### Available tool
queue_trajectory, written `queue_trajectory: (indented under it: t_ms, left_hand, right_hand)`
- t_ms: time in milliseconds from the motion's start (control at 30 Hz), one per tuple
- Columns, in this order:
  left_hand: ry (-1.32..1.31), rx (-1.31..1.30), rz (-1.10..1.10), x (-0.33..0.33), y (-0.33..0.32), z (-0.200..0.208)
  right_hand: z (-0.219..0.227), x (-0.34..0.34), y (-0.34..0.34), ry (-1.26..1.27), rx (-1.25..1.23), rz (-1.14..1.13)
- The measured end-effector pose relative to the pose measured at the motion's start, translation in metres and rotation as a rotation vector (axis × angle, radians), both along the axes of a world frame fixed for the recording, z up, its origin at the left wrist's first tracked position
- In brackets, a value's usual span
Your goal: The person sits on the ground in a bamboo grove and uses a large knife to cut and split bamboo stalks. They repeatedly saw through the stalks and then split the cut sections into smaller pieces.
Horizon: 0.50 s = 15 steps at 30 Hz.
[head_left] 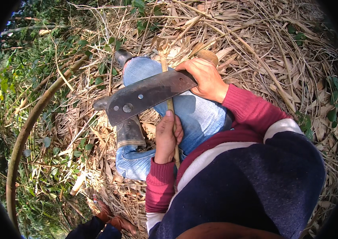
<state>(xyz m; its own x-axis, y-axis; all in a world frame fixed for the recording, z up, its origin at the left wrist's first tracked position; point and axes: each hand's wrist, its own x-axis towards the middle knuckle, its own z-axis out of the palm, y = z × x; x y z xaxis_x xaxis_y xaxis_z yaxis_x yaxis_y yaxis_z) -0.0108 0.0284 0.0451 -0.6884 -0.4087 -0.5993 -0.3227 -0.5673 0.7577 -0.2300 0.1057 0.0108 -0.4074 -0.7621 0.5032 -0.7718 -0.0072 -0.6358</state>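
A person's right grip (206, 77) is holding a broad dark-metal blade (149, 93), the left grip (168, 132) clasping a slender tan wooden stick (163, 63), seemingly only part-pared.

The ground (316, 159) around me lies under straw-coloured leaf litter (264, 24), thickly matted ahead and to my right. On my left, green undergrowth (1, 127) crowds the curved edge of my view; before it arches a long brown stalk (15, 155). Strong daylight brightens the litter and leaves small shadows between the dry blades.
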Motion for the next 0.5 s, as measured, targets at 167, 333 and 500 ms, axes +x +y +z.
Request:
queue_trajectory:
  t_ms: [167,333,500]
  left_hand:
    - [0.01,-0.021,0.008,-0.001,0.002,-0.002]
    - [0.004,-0.028,0.029,-0.001,0.001,-0.003]
    - [-0.019,-0.04,0.046,-0.003,0.003,-0.002]
  right_hand:
    - [-0.003,-0.004,-0.006,-0.004,0.068,-0.076]
    - [-0.01,-0.005,-0.014,-0.065,0.051,-0.094]
    - [-0.004,-0.006,-0.016,-0.087,0.016,-0.082]
